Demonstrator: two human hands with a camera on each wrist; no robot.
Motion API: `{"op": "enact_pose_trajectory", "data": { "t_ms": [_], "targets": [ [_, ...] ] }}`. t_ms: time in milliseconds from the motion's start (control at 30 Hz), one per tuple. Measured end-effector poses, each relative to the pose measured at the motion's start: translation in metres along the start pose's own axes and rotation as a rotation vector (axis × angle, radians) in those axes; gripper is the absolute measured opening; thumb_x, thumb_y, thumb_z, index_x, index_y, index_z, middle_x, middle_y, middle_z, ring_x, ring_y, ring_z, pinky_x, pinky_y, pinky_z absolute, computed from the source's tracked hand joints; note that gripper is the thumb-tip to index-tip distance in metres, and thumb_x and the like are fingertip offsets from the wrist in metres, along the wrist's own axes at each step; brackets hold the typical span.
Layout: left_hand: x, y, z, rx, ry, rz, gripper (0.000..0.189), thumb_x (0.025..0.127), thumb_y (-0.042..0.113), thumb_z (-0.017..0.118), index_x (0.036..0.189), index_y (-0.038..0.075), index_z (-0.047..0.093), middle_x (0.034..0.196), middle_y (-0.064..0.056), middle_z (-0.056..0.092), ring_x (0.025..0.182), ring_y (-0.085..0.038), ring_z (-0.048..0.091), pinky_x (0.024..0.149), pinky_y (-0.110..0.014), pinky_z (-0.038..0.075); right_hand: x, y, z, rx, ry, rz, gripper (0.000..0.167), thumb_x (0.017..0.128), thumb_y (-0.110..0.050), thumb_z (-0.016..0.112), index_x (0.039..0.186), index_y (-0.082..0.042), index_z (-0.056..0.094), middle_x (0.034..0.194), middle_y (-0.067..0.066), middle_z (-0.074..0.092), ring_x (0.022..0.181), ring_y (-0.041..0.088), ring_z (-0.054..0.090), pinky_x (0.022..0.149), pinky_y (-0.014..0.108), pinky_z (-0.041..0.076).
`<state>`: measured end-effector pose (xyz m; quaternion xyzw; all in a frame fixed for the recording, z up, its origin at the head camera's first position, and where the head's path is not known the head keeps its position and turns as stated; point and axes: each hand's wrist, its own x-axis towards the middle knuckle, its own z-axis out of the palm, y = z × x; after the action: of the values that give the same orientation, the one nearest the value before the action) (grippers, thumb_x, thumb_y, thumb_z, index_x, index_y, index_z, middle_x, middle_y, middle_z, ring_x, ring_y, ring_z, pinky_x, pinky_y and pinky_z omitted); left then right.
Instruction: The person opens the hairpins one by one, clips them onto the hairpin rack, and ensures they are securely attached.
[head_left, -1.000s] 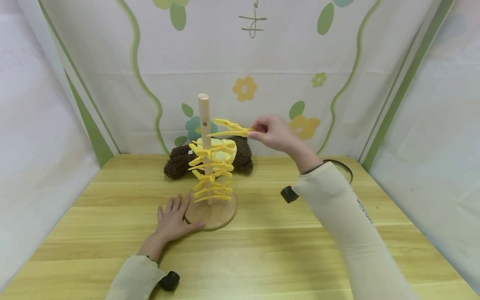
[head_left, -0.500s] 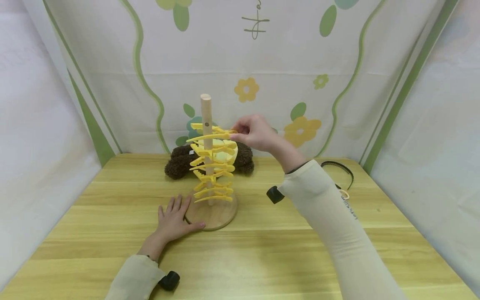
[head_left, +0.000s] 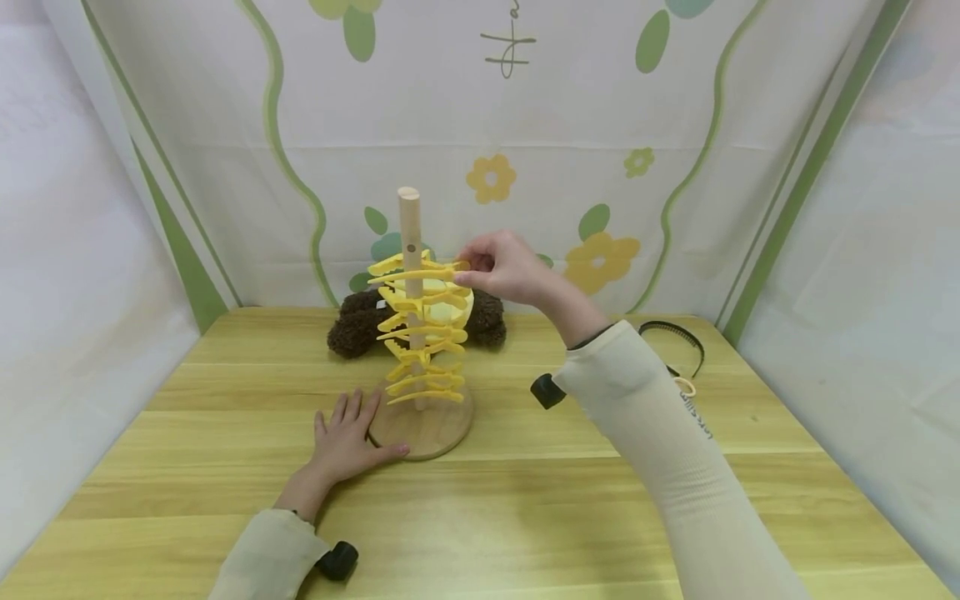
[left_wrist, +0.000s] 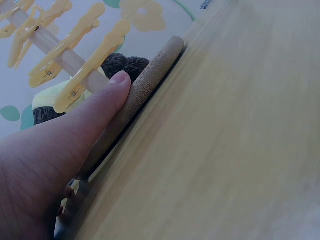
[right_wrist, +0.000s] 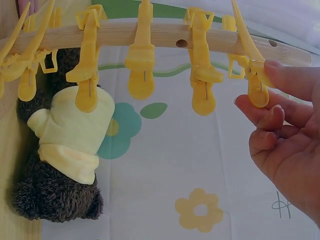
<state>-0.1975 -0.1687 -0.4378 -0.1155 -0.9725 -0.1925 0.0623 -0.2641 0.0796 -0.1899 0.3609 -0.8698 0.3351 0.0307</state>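
Note:
A round upright wooden post (head_left: pixel 409 218) stands on a disc base (head_left: pixel 438 437), with several yellow alligator hair clips (head_left: pixel 422 333) clamped across it one above another. The topmost yellow hair clip (right_wrist: pixel 245 47) sits around the post near its upper hole. My right hand (head_left: pixel 504 268) holds this clip's tail end between thumb and fingertips, from the right side. My left hand (head_left: pixel 347 442) rests at the base's left edge, fingers straight and spread. In the left wrist view its thumb (left_wrist: pixel 102 107) lies on top of the base (left_wrist: pixel 145 90); its other fingers are mostly hidden.
A brown plush toy (head_left: pixel 487 321) in a pale yellow top lies behind the post. A black toothed headband (head_left: pixel 686 333) and a small cream ring (head_left: pixel 685 387) lie at the right rear of the wooden table (head_left: pixel 525 517). Floral cloth (head_left: pixel 555 108) walls the back.
My right hand has moved left, bringing the yellow hair clip from beside the post to around it. The clip's jaws have closed in somewhat on the post. My left hand has stayed put.

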Motion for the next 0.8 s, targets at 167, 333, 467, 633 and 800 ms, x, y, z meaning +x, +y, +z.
{"op": "enact_pose_trajectory", "data": {
  "t_ms": [167,333,467,633,800],
  "targets": [
    [0.0004,0.0014,-0.0007,0.003,0.007,0.005,0.101,0.063,0.074,0.047,0.138,0.012,0.022,0.138,-0.023,0.017,0.124,-0.042,0.009,0.087,-0.064,-0.001,-0.0008,0.0021,0.0002,0.025,-0.010,-0.007,0.021,0.082,-0.012,0.060,0.098,0.001,0.062,0.072,0.007,0.057,0.056,0.018,0.043,0.053,0.025,0.037],
    [0.0014,0.0014,0.0001,0.005,0.007,0.009,0.100,0.064,0.073,0.048,0.138,0.011,0.022,0.137,-0.024,0.017,0.123,-0.042,0.009,0.086,-0.065,-0.001,-0.0036,0.0053,0.0002,0.057,-0.019,-0.016,0.027,0.082,-0.013,0.061,0.104,0.002,0.060,0.080,0.007,0.058,0.064,0.018,0.049,0.059,0.026,0.040],
    [0.0027,0.0013,0.0025,0.005,0.010,0.010,0.100,0.063,0.074,0.047,0.139,0.012,0.021,0.137,-0.023,0.017,0.124,-0.042,0.008,0.087,-0.064,-0.001,-0.0058,0.0089,0.0005,0.114,-0.008,-0.001,0.029,0.081,-0.014,0.061,0.106,0.001,0.059,0.084,0.007,0.058,0.070,0.018,0.050,0.062,0.027,0.041],
    [0.0035,0.0017,0.0036,0.012,0.012,0.010,0.101,0.063,0.075,0.046,0.138,0.012,0.022,0.138,-0.023,0.017,0.124,-0.041,0.008,0.087,-0.064,-0.001,-0.0071,0.0101,0.0009,0.157,0.011,0.014,0.030,0.081,-0.014,0.061,0.108,-0.001,0.059,0.085,0.007,0.056,0.071,0.018,0.049,0.063,0.027,0.041],
    [0.0034,0.0027,0.0031,0.009,0.004,0.008,0.101,0.063,0.074,0.046,0.138,0.012,0.022,0.138,-0.023,0.016,0.124,-0.042,0.008,0.086,-0.065,-0.001,-0.0081,0.0104,0.0010,0.173,0.020,0.021,0.031,0.081,-0.015,0.061,0.109,0.000,0.058,0.085,0.008,0.056,0.070,0.018,0.047,0.061,0.027,0.040]
  ]
}}
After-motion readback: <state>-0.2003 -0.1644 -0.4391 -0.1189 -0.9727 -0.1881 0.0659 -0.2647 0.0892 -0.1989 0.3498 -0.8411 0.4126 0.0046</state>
